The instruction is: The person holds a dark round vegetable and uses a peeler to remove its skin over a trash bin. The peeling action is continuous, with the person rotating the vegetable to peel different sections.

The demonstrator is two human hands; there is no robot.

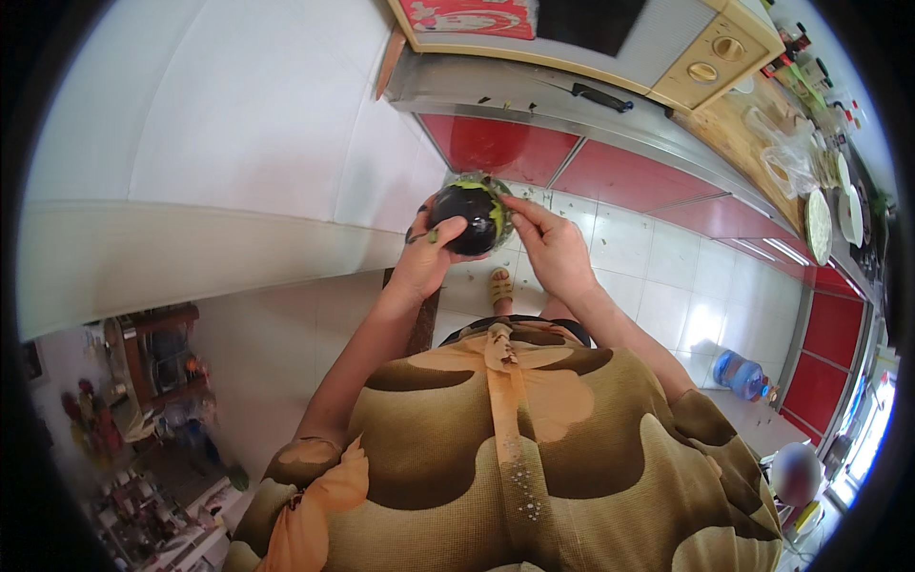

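A round, glossy dark-purple eggplant [461,214] with a bright green calyx rests in my left hand [436,239]. My left thumb lies across its near side, and small green and dark scraps cling to the fingers. Shiny, see-through material, perhaps plastic film [506,225], shows around the eggplant's far and right sides. My right hand [554,247] pinches thumb and forefinger together at the right edge, by the calyx. What exactly lies between those fingertips is too small to tell. Both hands are held above the tiled floor.
A counter [457,82] ahead bears a black-handled knife [602,97] and dark scraps. Above it stands a microwave oven [593,43]. Red cabinet doors [636,175] run below. At right are a plastic bag [786,154] and plates [818,225]. A blue water jug [740,374] lies on the floor.
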